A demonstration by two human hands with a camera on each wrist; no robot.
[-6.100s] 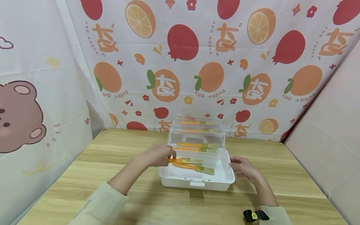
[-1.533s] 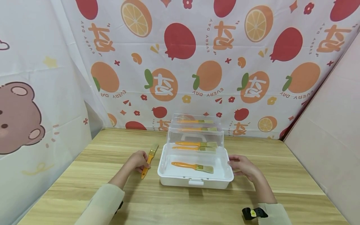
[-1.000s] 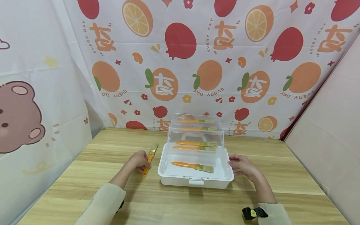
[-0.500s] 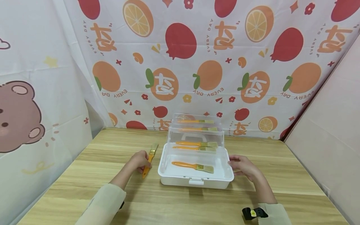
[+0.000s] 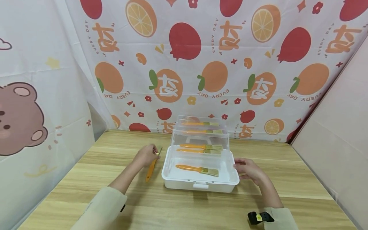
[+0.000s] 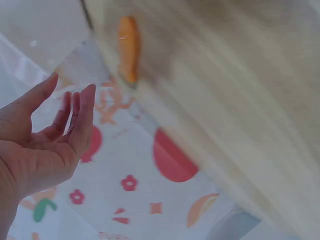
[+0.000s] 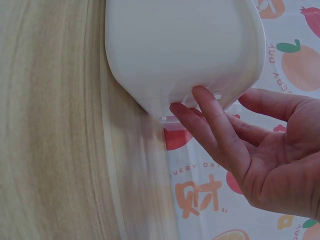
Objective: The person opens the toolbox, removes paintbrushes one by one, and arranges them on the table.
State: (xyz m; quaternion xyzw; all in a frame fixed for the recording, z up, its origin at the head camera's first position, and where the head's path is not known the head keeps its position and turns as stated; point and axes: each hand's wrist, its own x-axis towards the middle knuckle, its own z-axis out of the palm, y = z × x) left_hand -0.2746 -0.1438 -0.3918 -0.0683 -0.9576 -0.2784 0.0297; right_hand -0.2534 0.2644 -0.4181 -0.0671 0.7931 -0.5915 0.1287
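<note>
A paintbrush [image 5: 150, 171] with an orange handle and pale bristles lies on the table left of the white box. Over its metal collar hovers my left hand [image 5: 146, 155], hiding much of the bristle end. In the left wrist view this hand [image 6: 55, 135] has thumb and fingers apart, with the blurred orange handle [image 6: 129, 50] beyond them. My right hand [image 5: 248, 169] rests at the right side of the white box [image 5: 201, 187]. In the right wrist view, extended fingers [image 7: 215, 117] touch the box's wall. Inside the box lies another orange-handled paintbrush [image 5: 196, 169].
The box's clear lid [image 5: 201, 140] stands raised at the back, with several orange-handled paintbrushes showing in or through it. A latch [image 5: 200, 186] is on the front wall. The wooden table [image 5: 184, 210] meets a fruit-print cloth [image 5: 214, 105] behind and pale cloth walls at both sides.
One paintbrush has left the box and lies on the table to its left. My left hand has slid from its handle up toward the bristles. The right hand stays at the box.
</note>
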